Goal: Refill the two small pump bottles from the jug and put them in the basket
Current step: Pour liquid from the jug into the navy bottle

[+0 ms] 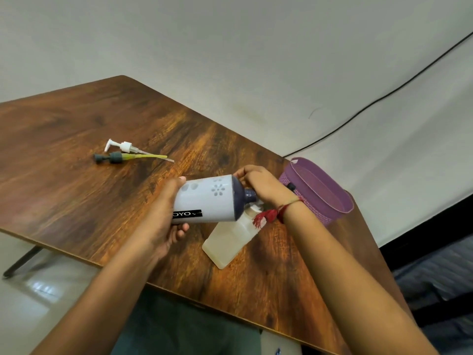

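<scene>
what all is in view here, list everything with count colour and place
table: one, brown wood grain, across the middle
white pump head: one, white, lying far left on the table
grey pump head: one, dark grey with yellow-green tube, beside the white one
white bottle: one, white with dark purple shoulder and neck, held on its side above the table
clear bottle: one, translucent, on the table under that neck
basket: one, purple, table's right edge
cable: one, black, on the wall
bracelet: one, red thread, right wrist
left hand: grips the white bottle's base
right hand: fingers curled over the white bottle's shoulder
</scene>
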